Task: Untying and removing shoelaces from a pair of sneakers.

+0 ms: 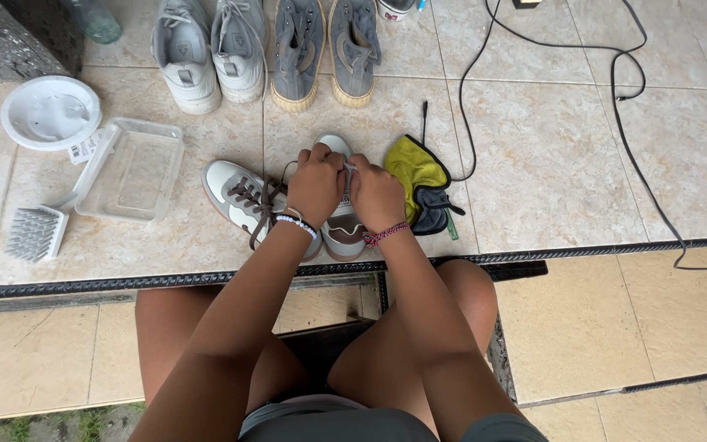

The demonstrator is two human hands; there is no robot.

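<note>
Both my left hand [314, 185] and right hand [376, 194] pinch the thin, limp lace of the light, soft-sided white-and-grey sneaker [342, 225], best held near its eyelets.

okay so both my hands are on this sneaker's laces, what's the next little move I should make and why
Probably keep drawing the lace out of the top eyelets of the white sneaker. Your left hand and right hand both pinch at its laces near the tongue, and the matching sneaker beside it has brown laces lying loose. I cannot tell whether you are loosening or tightening, so go gently.
</note>
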